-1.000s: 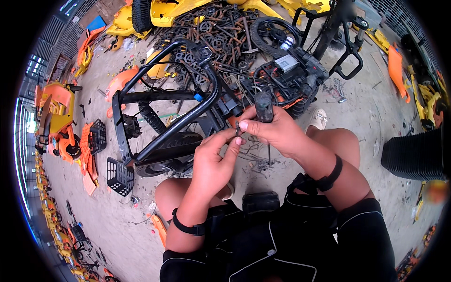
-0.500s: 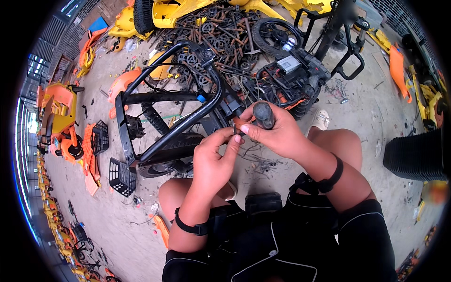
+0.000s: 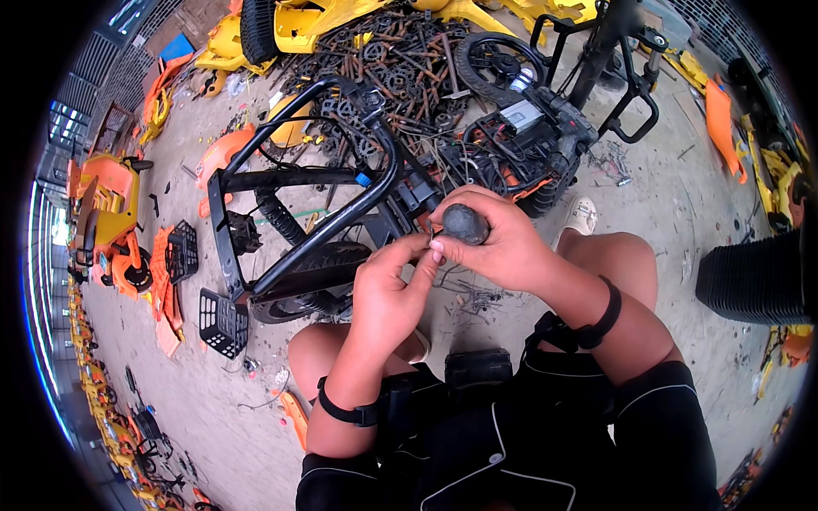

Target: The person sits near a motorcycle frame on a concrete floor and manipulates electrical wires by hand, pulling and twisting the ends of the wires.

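My right hand (image 3: 511, 243) is closed round a dark tool handle (image 3: 465, 224) with a thick, rounded end; the tool's working end is hidden, so its kind does not show. Fingertip to fingertip with it, my left hand (image 3: 392, 277) pinches a small thin piece too tiny to make out. Both hands are held in front of my knees. Just beyond and to their left, a black tubular vehicle frame (image 3: 341, 209) lies on the floor with a tyre (image 3: 319, 271) under it.
A heap of rusty metal parts (image 3: 392, 77) lies far ahead. To its right is a partly stripped vehicle (image 3: 528, 128) with cables. A black plastic basket (image 3: 223, 322) stands at left, a stack of black bins (image 3: 754, 277) at right. Orange and yellow panels (image 3: 722, 128) are scattered about.
The tool handle in my right hand has tipped left and down, its rounded end coming closer to my left fingertips. My left hand has shifted slightly right.
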Tool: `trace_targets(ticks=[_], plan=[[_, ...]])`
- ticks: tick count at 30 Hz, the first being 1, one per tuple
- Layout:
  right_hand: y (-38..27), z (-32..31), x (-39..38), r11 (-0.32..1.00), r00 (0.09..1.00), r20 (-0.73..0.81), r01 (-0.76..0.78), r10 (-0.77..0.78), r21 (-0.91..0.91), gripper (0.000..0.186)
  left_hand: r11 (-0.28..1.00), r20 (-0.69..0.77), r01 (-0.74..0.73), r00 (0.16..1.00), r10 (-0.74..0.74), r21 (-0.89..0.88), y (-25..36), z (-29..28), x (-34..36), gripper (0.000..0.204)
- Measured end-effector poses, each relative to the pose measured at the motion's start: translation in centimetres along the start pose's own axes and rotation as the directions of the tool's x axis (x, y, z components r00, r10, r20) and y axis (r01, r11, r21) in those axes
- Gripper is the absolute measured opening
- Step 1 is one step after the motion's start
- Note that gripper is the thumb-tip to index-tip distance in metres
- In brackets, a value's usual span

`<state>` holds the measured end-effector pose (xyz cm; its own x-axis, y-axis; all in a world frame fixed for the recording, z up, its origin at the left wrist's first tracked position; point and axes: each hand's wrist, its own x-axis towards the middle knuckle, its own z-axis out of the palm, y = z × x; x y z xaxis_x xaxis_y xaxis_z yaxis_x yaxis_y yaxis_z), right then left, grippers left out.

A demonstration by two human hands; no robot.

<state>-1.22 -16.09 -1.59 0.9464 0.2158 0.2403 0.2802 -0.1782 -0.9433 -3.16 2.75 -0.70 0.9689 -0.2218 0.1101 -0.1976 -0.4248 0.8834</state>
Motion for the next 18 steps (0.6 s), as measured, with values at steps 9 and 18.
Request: trace_targets(ticks=[9,18], plan=[[-0.01,-0.19,0.04,0.999,1.000,-0.003,0.001,-0.002,-0.042,0.031,1.000,0.030,0.014,0.999,-0.013,-0.015,-0.27,0.22,-0.02,0.017],[0.27,-0.07,0.04,0.996,0.998,-0.022,0.057,-0.059,-0.076,0.032,0.995,0.059,-0.046,0.997,0.041,0.088,-0.31,0.12,0.00,0.011]])
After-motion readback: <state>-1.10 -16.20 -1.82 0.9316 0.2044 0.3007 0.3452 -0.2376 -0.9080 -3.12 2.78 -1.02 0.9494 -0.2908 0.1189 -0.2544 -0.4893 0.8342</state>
